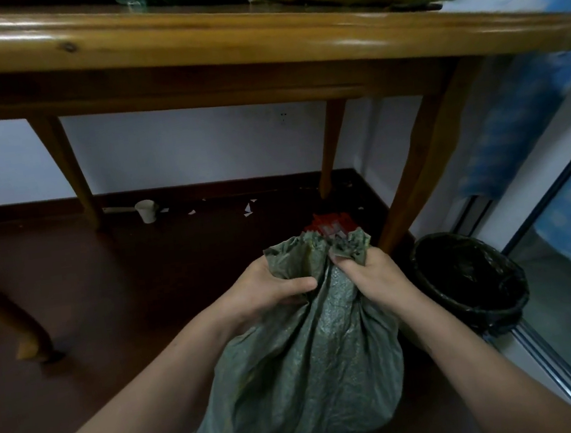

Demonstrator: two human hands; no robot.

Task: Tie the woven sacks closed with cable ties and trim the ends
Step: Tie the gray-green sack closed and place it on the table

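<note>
Both hands (267, 286) (372, 274) grip sack (310, 356) neck, bulk below.

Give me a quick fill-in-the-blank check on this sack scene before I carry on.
1. The left hand and right hand both grip the gathered top of the ____ woven sack.
2. The black bin stands to that sack's ____.
3. The white cup stands ____ the wooden table.
Missing words: green; right; under.
</note>
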